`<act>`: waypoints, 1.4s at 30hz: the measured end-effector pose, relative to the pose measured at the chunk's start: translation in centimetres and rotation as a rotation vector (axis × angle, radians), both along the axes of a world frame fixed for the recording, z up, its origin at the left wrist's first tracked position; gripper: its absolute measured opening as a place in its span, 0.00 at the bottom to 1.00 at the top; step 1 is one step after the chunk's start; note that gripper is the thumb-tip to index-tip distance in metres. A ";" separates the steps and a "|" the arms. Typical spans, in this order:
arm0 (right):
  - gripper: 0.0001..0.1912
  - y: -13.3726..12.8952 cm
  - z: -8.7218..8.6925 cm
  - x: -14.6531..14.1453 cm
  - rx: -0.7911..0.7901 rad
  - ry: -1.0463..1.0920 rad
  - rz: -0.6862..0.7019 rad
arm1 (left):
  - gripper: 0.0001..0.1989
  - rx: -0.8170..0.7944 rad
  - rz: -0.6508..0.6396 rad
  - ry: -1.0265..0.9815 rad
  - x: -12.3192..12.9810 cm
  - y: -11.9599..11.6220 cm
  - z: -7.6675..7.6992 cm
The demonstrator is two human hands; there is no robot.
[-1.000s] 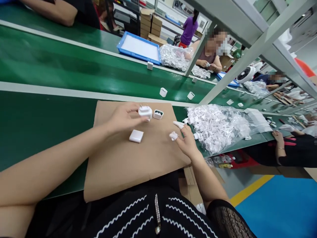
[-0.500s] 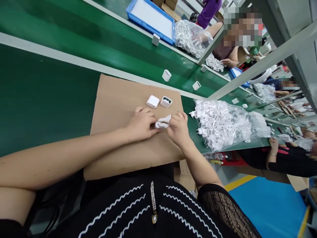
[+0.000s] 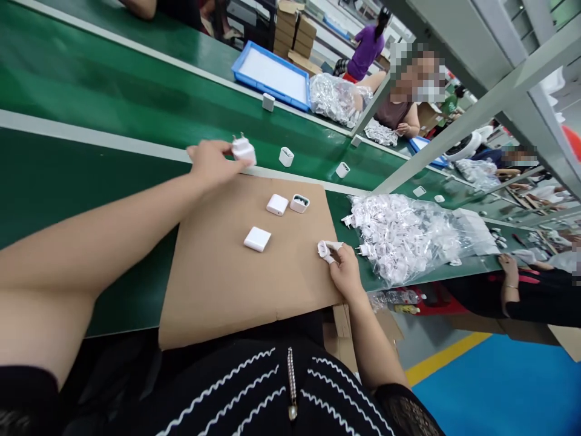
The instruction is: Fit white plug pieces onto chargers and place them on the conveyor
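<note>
My left hand (image 3: 211, 162) is closed on a white plug adapter (image 3: 244, 151) with two pins, held over the rail at the cardboard's far edge. At the cardboard's right side, my right hand (image 3: 345, 269), with white coverings on its fingertips, pinches a small white piece (image 3: 324, 249). Between my hands a white block (image 3: 257, 239) lies on the cardboard sheet (image 3: 218, 284). Farther back stand a closed white block (image 3: 277, 204) and, beside it, an open white housing (image 3: 300, 203) with green parts inside.
A plastic bag of white plug parts (image 3: 399, 233) lies right of the cardboard. White housings (image 3: 286, 157) sit on the green belt (image 3: 181, 100). Beyond are a blue tray (image 3: 272, 75), another bag and several people. A metal post (image 3: 445, 133) slants across the right.
My hands have separated. The left moved up and left, now holding a plug adapter; the right moved right and down with a white piece. A white block now lies on the cardboard's middle.
</note>
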State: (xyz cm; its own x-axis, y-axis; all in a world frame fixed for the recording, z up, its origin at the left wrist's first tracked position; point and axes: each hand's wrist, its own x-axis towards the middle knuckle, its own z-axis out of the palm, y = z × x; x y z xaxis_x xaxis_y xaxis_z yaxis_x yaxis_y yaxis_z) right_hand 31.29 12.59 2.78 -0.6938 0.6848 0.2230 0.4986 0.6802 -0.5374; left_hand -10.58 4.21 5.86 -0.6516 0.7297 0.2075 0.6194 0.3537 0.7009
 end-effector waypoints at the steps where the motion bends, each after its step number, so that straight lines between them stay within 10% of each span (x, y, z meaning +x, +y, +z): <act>1: 0.17 -0.2 -0.2 -0.2 0.002 0.036 -0.017 | 0.43 0.000 0.128 0.009 -2.1 0.9 -0.3; 8: 0.14 -2.2 2.2 -2.1 -0.304 0.388 -0.015 | 0.48 -0.155 0.343 -0.003 -9.2 3.4 -2.2; 12: 0.17 -2.8 2.6 -2.9 -0.613 0.467 -0.041 | 0.58 0.021 0.361 0.112 -6.5 0.6 -1.2; 15: 0.21 -2.8 2.0 -3.7 -0.670 0.500 -0.039 | 0.54 0.165 0.105 0.234 -1.4 -2.8 0.1; 19: 0.26 -2.5 1.2 -5.0 -0.629 0.525 0.003 | 0.41 -0.067 -0.559 0.058 6.3 -6.9 0.2; 21: 0.25 -2.3 1.2 -5.4 -0.587 0.508 0.045 | 0.39 -0.139 -0.686 0.030 9.4 -8.1 -0.6; 26: 0.11 -2.6 2.1 -5.4 -0.500 0.352 0.157 | 0.27 0.019 -0.596 -0.197 13.2 -8.2 -3.0; 31: 0.20 -2.7 1.7 -5.0 -0.500 0.225 0.213 | 0.31 0.070 -0.619 -0.507 13.7 -7.9 -3.6; 36: 0.09 -2.4 2.6 -6.0 -0.107 0.181 0.181 | 0.39 0.082 -0.645 -0.361 12.9 -8.2 -4.1; 42: 0.10 -2.7 4.8 -9.0 -0.050 0.206 0.271 | 0.31 0.095 -0.567 -0.320 13.2 -7.6 -5.1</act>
